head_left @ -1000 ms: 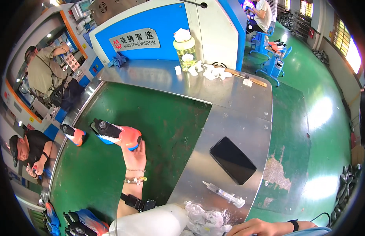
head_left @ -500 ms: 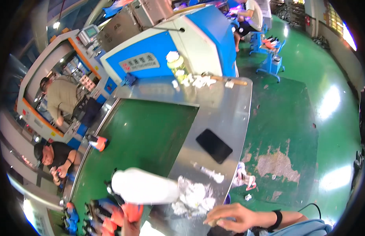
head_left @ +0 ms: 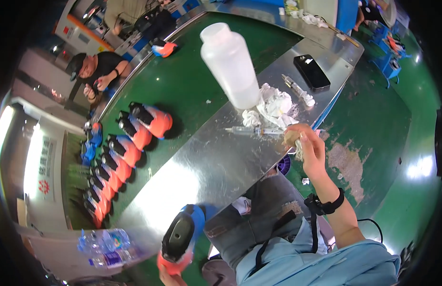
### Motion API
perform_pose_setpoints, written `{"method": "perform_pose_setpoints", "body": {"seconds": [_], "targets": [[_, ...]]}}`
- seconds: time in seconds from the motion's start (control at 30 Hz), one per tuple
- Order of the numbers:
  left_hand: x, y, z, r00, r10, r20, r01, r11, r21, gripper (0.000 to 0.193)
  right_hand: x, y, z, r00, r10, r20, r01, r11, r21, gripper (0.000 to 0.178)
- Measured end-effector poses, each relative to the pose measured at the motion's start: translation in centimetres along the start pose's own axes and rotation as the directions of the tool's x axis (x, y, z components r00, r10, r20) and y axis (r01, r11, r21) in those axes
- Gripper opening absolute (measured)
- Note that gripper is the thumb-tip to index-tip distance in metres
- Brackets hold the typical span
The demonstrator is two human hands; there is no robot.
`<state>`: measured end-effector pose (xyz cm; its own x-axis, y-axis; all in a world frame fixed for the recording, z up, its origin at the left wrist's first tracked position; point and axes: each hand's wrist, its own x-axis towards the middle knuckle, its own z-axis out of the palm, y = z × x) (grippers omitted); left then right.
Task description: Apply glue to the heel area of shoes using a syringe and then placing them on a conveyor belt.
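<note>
Low in the view, my left hand (head_left: 170,277) is closed on the orange end of a sports shoe (head_left: 180,238), which has a black collar and a blue far end. The shoe is held by the table's near edge. My right hand (head_left: 312,148) pinches a crumpled beige wad (head_left: 292,138), perhaps a cloth or sponge, over the table's right edge. Just left of it lies a syringe (head_left: 245,130) beside crumpled white tissue (head_left: 277,102). A large white plastic bottle (head_left: 233,69) stands against the tissue.
Several matching shoes (head_left: 120,152) line the green table surface (head_left: 192,62) at left. A second syringe (head_left: 296,88) and a black phone (head_left: 311,72) lie on the metal border. Water bottles (head_left: 104,243) are at lower left. Across the table sits another person (head_left: 104,71).
My view has swung toward the left and down. My left hand has drawn a shoe from beside the row toward me. My right hand, still holding the wad, is now beside the tissue and syringe.
</note>
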<state>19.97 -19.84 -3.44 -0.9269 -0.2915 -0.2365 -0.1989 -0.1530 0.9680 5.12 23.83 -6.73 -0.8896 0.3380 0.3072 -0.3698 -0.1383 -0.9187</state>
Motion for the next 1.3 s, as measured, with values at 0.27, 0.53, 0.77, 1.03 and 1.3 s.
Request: {"method": "perform_pose_setpoints", "body": {"seconds": [0.27,0.53,0.77,1.03,1.3], "targets": [[8.0,5.9,6.0,0.72,0.663,-0.206,-0.648,0.748,0.142,0.04,-1.0,-3.7,1.5,0.999,0.035,0.018,-0.031,0.984,-0.176,0.039],[9.9,11.5,14.6,0.283,0.815,0.506,-0.929,0.365,-0.068,0.062,-3.2,-12.3,8.2,0.847,-0.246,0.472,-0.159,0.73,0.665,0.045],[10.7,11.8,15.1,0.126,0.791,0.599,-0.945,0.278,-0.169,0.072,-2.0,-12.5,11.8,0.789,-0.163,0.593,-0.409,0.58,0.704,0.04],[11.5,12.2,15.1,0.088,0.745,0.661,-0.951,0.261,-0.168,0.081,-1.1,-11.7,10.8,0.754,-0.125,0.645,-0.478,0.568,0.67,0.044],[13.2,12.1,14.2,0.116,0.731,0.672,-0.958,0.261,-0.118,0.086,0.4,-9.6,9.8,0.635,-0.276,0.721,-0.397,0.684,0.612,0.047]]}}
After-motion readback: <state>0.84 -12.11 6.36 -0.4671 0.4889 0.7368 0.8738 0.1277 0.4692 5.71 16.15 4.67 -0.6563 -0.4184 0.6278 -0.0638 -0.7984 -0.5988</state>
